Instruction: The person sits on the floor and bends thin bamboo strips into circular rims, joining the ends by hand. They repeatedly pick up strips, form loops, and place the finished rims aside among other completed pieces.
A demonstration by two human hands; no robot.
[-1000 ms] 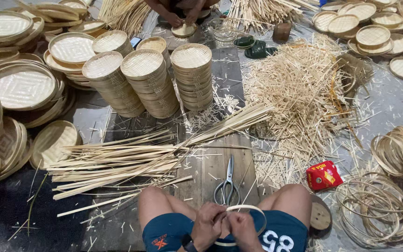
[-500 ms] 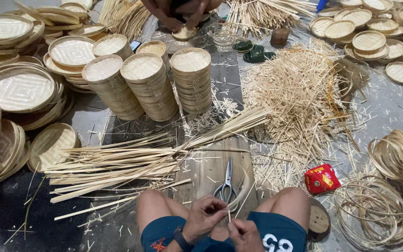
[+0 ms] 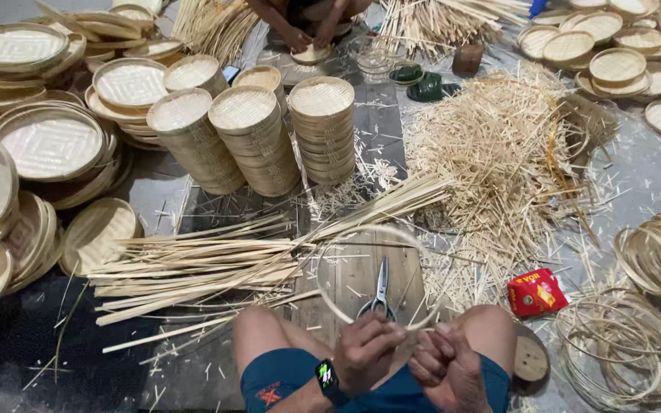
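In the head view, at the bottom centre of the frame, the left hand and right hand both had their grip clamped on a thin bamboo hoop, which arched over scissors on the floor.

Matt bamboo hoop (steel scissors)

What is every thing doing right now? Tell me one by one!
Left hand: closed on the bamboo ring.
Right hand: pinching the ring's near edge.
Bamboo ring: bent into a hoop, held up.
Scissors: lying on the board, blades shut.
Basket stacks: upright, side by side.
Bamboo strips: lying loose in a bundle.
Red packet: lying flat.
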